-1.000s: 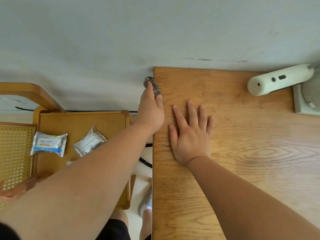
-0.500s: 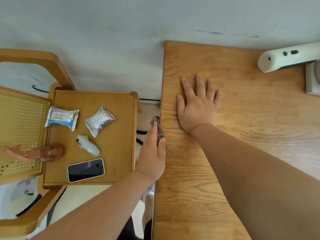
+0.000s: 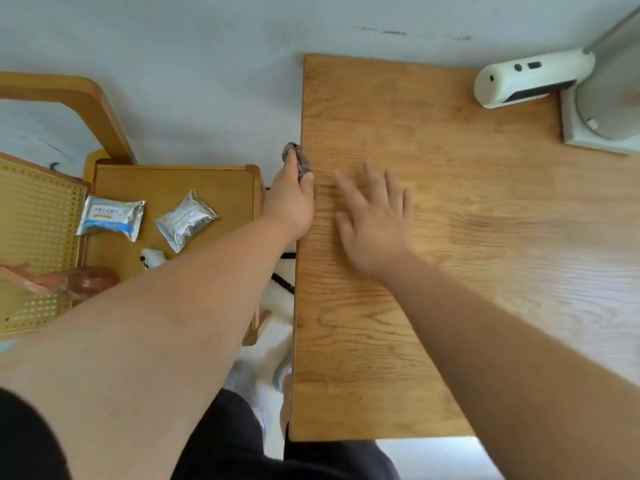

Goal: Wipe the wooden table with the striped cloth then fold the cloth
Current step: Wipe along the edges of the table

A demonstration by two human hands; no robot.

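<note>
The wooden table [image 3: 433, 306] fills the right half of the view. My left hand [image 3: 291, 202] is at the table's left edge, fingers closed on the grey striped cloth [image 3: 299, 161], which is bunched up against the edge; most of the cloth is hidden under my hand. My right hand [image 3: 377, 220] is over the tabletop just to the right, fingers spread and holding nothing; motion blur leaves it unclear whether it touches the wood.
A white device [image 3: 530, 77] and a grey-white base [image 3: 602, 109] sit at the table's far right corner. A low wooden side table [image 3: 207, 181] to the left carries two foil packets [image 3: 110, 216] [image 3: 187, 220]. A rattan chair [image 3: 34, 237] is further left.
My left hand has slid the cloth forward along the table's left edge, away from me. My right hand shifted slightly and is now blurred. The camera view moved too.
</note>
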